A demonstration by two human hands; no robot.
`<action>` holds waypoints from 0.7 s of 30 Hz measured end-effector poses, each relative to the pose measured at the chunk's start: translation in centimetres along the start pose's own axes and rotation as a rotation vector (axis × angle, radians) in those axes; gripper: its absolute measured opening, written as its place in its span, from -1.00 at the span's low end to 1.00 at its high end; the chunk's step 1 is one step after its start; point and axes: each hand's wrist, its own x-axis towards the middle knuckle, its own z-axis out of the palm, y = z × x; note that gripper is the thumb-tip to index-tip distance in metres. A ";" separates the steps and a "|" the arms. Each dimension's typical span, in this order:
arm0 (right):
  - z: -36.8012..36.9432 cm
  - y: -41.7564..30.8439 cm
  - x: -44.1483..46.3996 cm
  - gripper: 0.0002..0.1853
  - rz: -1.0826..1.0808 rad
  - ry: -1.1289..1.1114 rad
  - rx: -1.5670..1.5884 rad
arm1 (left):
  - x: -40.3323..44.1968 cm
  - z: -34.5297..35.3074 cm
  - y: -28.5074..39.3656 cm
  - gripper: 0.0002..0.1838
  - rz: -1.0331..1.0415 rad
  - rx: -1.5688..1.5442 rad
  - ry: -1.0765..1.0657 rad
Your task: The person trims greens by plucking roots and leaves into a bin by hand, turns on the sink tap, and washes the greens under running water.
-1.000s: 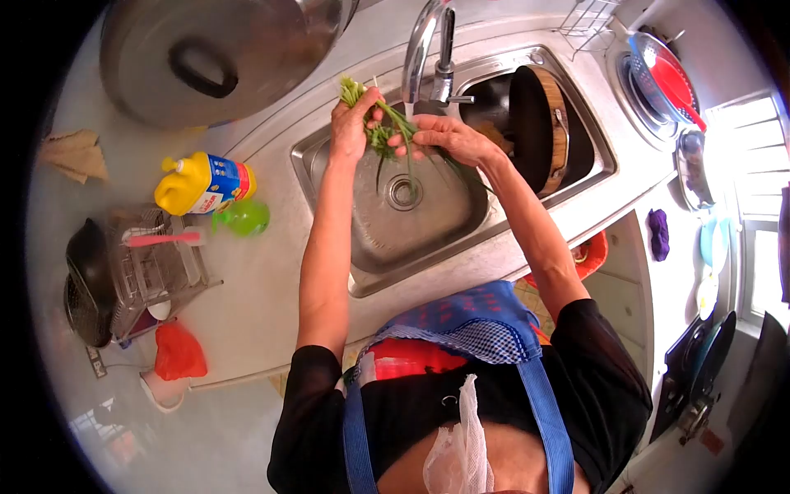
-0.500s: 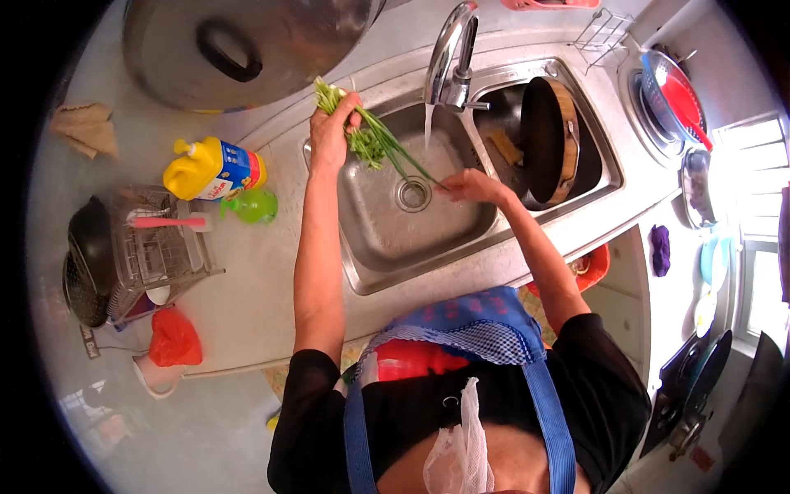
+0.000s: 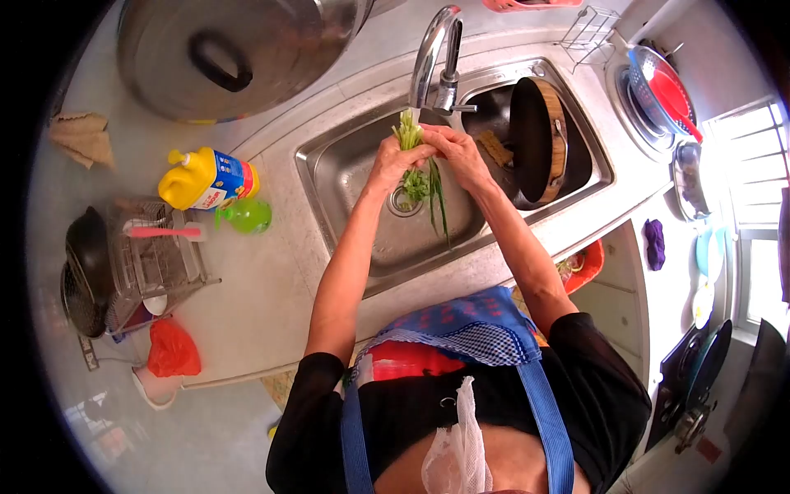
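A bunch of green herbs (image 3: 417,183), with pale stem ends at the top and long thin green leaves hanging down, is under the tap (image 3: 428,66) over the left sink basin (image 3: 387,247). My left hand (image 3: 395,165) is closed round the stems from the left. From the right, the fingers of my right hand (image 3: 457,155) pinch the same stems just below the spout, close against the left fingers. The stem ends stand in the water from the spout. Fingertips partly hide the middle of the bunch.
In the right basin lie a dark wok with a wooden rim (image 3: 550,140) and a brown sponge (image 3: 494,150). Left of the sink stand a yellow detergent bottle (image 3: 197,179), a green bottle (image 3: 249,216) and a wire dish rack (image 3: 156,255). A large lid (image 3: 288,49) is at upper left.
My left hand has brought the bunch right and under the tap. The right hand has left the leaf tips, moving up to the stems beside the left hand.
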 end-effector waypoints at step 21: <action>1.9 -0.3 0.1 -0.70 0.041 -0.122 0.144 | 0.2 0.2 -1.0 -0.92 -0.159 0.170 -0.059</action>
